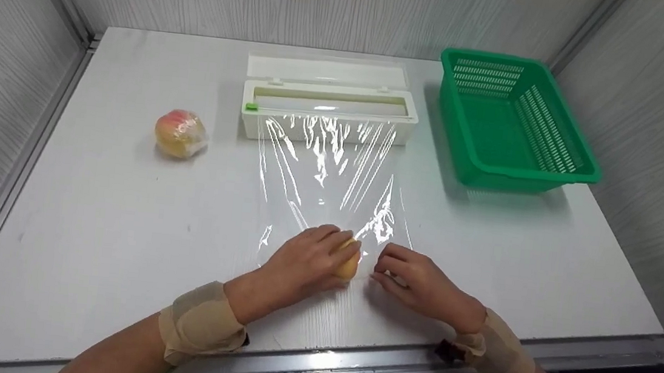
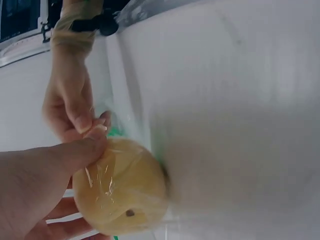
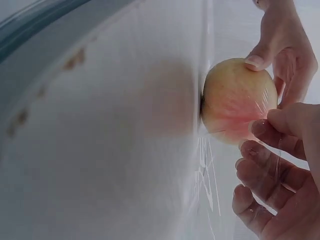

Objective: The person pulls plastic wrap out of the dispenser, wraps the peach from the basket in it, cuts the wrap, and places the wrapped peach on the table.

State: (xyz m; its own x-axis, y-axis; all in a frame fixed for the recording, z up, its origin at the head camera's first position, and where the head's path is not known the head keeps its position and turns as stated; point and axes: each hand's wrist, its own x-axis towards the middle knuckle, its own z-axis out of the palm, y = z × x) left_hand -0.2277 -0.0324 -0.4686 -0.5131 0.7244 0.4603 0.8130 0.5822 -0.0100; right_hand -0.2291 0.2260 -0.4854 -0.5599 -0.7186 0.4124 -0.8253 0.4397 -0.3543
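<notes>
My left hand (image 1: pixel 310 257) grips a yellow peach (image 1: pixel 349 261) with a pink blush, its fingers curled over the top and its thumb on the side. Clear plastic wrap (image 1: pixel 331 192) runs from the dispenser toward me and lies partly over the peach, wrinkled and shiny in the left wrist view. Just right of the fruit, my right hand (image 1: pixel 417 280) pinches the edge of the wrap between thumb and index finger, as the right wrist view shows; its other fingers are loosely bent. The white wrap dispenser (image 1: pixel 328 131) stands beyond both hands, lid raised, with a green slider at its left end.
A green plastic basket (image 1: pixel 528 175) with slotted sides stands at the back right. Another pink and yellow peach (image 1: pixel 180 133), covered in wrap, lies on the left of the white table (image 1: pixel 93 200). Panel walls enclose the back and sides; a metal rail runs along the front edge.
</notes>
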